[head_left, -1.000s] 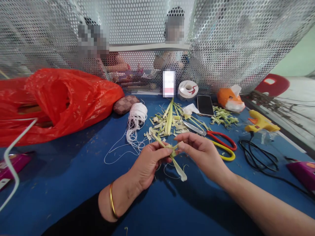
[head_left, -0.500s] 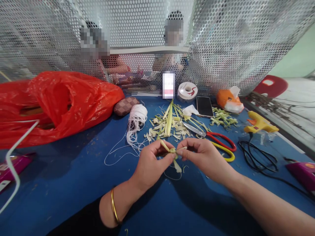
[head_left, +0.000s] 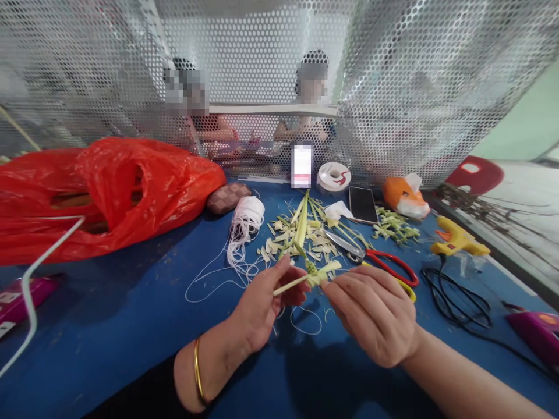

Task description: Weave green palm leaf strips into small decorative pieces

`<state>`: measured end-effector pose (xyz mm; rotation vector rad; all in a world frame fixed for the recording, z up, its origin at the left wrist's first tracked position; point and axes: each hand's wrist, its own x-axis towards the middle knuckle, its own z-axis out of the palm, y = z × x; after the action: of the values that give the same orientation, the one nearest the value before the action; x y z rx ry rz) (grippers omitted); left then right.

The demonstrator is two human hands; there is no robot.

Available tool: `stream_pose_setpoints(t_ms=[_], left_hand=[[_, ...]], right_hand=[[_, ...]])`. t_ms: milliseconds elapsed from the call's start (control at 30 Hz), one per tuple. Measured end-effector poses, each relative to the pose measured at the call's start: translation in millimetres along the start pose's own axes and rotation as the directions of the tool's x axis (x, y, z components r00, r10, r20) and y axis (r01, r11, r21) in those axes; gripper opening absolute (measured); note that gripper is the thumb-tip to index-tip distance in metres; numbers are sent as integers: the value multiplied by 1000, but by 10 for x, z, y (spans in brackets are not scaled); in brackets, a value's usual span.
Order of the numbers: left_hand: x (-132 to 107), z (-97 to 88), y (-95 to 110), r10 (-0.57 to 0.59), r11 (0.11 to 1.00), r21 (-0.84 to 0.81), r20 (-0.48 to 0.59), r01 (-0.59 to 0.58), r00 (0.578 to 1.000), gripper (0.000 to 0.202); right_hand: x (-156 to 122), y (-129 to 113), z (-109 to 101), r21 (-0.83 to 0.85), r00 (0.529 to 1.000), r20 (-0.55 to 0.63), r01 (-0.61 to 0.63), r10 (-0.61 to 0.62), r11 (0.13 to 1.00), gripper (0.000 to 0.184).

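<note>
A small folded knot of pale green leaf strips (head_left: 315, 278) is in my right hand (head_left: 375, 311), pinched between thumb and fingers at its right side. One stiff strip sticks out left across my left hand (head_left: 262, 305). The left thumb is raised apart from the curled fingers, which are close behind the knot and partly hidden. Just beyond the hands are a long leaf strip (head_left: 301, 230) and leaf scraps (head_left: 279, 233). Scissors (head_left: 384, 259) with red and yellow handles lie beyond my right hand. A loop of thin white thread (head_left: 308, 320) lies below the knot.
White string (head_left: 248, 215), a checked pouch (head_left: 229, 198) and a red plastic bag (head_left: 166, 192) are at left. A phone (head_left: 362, 203), ribbon roll (head_left: 334, 176), cut green pieces (head_left: 395, 226), orange tissue holder (head_left: 406, 198) and yellow glue gun (head_left: 460, 237) with black cord are at right.
The leaf knot has turned and risen slightly, its stiff strip now pointing lower left. My left thumb has lifted off it, and my right hand has rolled over. The view has tilted up.
</note>
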<state>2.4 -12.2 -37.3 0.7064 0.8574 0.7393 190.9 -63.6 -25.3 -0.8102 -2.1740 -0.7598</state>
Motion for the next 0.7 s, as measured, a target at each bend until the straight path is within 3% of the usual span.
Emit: stream_pose_setpoints(t_ms=[67, 200, 500, 700], left_hand=[[-33, 2, 18, -47, 997, -55, 87, 52, 995, 46], [-70, 2, 78, -36, 999, 30, 198, 30, 980, 39], [-56, -54, 132, -127, 975, 209, 249, 75, 960, 19], [-51, -64, 129, -144, 978, 183, 271, 96, 952, 12]], right_hand=[[-9, -9, 6, 33, 1000, -11, 9, -8, 999, 20], [-43, -17, 27, 58, 999, -23, 46, -45, 997, 21], [-7, -5, 20, 36, 973, 48, 224, -226, 974, 19], [-6, 3, 34, 68, 971, 37, 232, -235, 970, 18]])
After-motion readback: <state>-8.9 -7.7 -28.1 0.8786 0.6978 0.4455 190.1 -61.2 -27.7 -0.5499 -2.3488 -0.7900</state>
